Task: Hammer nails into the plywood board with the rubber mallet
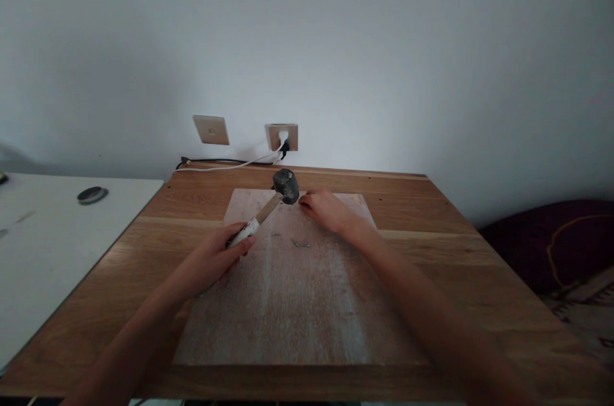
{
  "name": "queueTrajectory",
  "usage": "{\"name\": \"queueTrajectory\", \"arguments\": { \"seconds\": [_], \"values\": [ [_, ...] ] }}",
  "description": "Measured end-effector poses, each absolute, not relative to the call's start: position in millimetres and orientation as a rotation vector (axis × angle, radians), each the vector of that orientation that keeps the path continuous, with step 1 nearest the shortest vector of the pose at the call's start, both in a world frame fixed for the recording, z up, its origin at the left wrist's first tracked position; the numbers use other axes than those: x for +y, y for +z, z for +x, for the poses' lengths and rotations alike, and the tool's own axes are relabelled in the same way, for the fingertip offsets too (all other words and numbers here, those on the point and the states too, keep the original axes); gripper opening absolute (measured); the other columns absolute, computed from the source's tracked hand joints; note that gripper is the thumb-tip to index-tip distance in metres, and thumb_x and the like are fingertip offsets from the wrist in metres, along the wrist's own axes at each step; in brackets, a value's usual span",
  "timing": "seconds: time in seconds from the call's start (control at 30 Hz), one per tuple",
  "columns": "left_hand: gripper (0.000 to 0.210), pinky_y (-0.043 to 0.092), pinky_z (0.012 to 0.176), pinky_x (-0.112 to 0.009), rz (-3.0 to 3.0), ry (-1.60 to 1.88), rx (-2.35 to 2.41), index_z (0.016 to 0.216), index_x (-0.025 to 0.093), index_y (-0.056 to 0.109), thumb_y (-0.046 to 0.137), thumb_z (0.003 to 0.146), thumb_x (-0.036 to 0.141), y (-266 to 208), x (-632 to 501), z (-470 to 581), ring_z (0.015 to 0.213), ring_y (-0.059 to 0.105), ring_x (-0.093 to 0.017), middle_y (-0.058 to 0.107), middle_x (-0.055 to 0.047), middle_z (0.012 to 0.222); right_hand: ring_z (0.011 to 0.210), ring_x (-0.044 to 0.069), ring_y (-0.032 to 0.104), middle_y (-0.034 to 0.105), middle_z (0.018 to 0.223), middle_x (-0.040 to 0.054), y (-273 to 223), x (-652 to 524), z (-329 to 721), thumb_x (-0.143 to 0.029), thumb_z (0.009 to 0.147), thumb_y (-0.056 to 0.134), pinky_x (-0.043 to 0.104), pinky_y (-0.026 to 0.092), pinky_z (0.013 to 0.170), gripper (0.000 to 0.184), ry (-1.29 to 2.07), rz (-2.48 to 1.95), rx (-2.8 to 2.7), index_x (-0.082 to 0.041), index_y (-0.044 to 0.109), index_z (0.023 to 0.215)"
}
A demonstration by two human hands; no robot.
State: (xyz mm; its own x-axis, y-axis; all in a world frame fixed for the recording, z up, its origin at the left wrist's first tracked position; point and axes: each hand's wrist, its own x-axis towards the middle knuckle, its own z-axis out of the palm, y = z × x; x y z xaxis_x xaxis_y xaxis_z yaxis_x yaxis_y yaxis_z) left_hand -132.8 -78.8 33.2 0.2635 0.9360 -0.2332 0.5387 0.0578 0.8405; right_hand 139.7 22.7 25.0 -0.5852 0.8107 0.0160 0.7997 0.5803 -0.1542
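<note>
My left hand [231,251] is wrapped round the pale handle of a rubber mallet [286,186]. The mallet's dark, scuffed head tilts up and away, over the far part of a worn wooden board [297,304]. Just right of the mallet head, my right hand [326,208] rests at the board's far side with its fingertips pinched together. Whatever those fingertips hold, if anything, is too small to make out. A few small thin metal pieces, perhaps nails [301,243], lie on the board between my hands.
The board lies on a wooden table [432,220] against a white wall. At the back, a white cable [225,168] and a black one run to a wall socket [274,137]. A round dark lid-like object [93,195] sits on a white surface [43,265] to the left. Dark purple fabric [527,240] is at right.
</note>
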Motion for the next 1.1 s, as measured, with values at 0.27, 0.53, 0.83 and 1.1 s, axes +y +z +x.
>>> {"name": "queueTrajectory", "arguments": {
  "seconds": [0.27,0.53,0.83,1.1],
  "values": [
    [0.041,0.034,0.041,-0.02,1.692,0.525,1.328,0.085,0.02,0.056,0.053,0.09,0.061,33,-76,-128,0.046,0.044,-0.011,0.046,0.006,0.057,0.094,0.022,0.073,0.08,0.104,0.0114,5,28,146,-0.017,0.095,0.067,0.027,0.05,0.084,0.015,0.475,-1.365,-2.405,-0.015,0.079,0.104],
    [0.035,0.031,0.042,-0.022,1.767,0.486,1.328,0.083,0.021,0.057,0.054,0.09,0.055,35,-71,-117,0.046,0.042,-0.011,0.048,0.005,0.056,0.081,0.018,0.069,0.076,0.095,0.0097,13,18,181,-0.02,0.087,0.075,0.026,0.05,0.074,0.028,0.627,-1.452,-2.237,-0.011,0.072,0.113],
    [0.035,0.031,0.043,-0.022,1.774,0.503,1.348,0.087,0.02,0.061,0.056,0.087,0.055,42,-73,-110,0.047,0.043,-0.012,0.049,0.005,0.055,0.084,0.019,0.066,0.072,0.093,0.0071,18,-36,167,-0.028,0.093,0.069,0.029,0.047,0.077,0.013,0.688,-1.146,-2.606,-0.016,0.073,0.097],
    [0.04,0.031,0.04,-0.02,1.69,0.516,1.322,0.088,0.02,0.058,0.054,0.088,0.06,42,-77,-116,0.045,0.041,-0.011,0.044,0.007,0.055,0.08,0.017,0.067,0.074,0.091,0.0083,16,-15,181,-0.015,0.094,0.06,0.027,0.048,0.074,0.012,0.697,-1.294,-2.359,-0.013,0.071,0.1]
  ]
}}
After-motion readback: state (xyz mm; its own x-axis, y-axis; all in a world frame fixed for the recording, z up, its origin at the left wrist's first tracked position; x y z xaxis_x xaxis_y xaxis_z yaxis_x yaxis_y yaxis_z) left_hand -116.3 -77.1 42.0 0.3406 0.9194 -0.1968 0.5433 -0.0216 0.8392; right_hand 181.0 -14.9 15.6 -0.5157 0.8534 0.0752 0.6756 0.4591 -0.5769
